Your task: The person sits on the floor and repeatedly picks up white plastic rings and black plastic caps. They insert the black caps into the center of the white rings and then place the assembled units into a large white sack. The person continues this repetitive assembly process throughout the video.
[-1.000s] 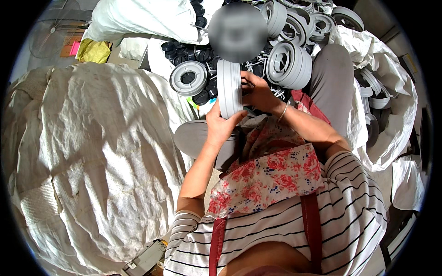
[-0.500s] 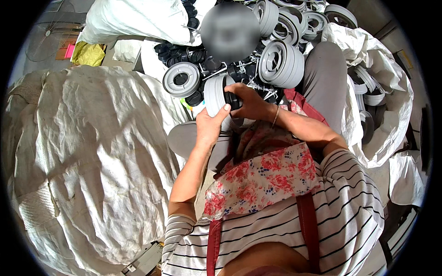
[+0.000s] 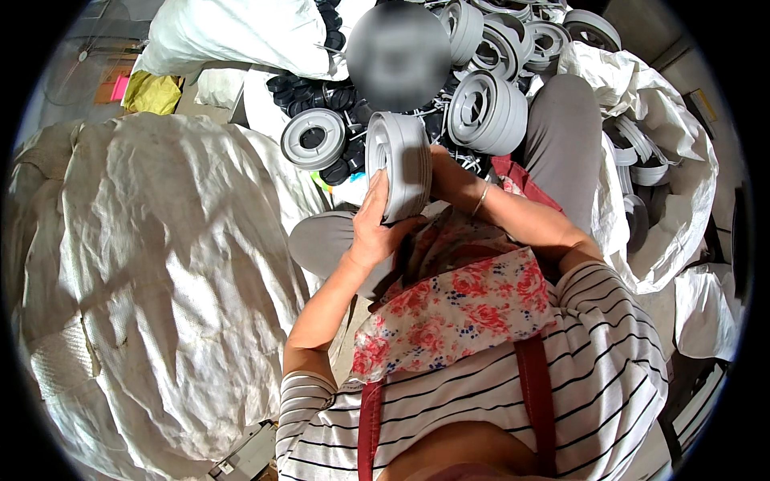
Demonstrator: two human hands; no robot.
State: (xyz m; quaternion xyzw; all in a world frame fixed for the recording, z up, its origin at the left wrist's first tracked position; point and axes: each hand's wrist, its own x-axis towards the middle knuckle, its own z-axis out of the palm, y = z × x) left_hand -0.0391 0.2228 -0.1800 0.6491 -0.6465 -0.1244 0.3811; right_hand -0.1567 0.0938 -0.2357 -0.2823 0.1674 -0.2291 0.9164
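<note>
Left hand: raised at chest height, fingers up, clasping the near face of the grey spool.
Right hand: behind the spool, gripping its far side, mostly hidden.
Since before: spool is now upright and edge-on, lifted clear of the pile.
Around: white sack at left, more spools piled ahead.

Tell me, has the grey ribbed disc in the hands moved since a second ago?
Yes. The grey ribbed disc dipped, then came back up, ending beside the loose grey wheel again.

Matt grey plastic ring, woven sack
</note>
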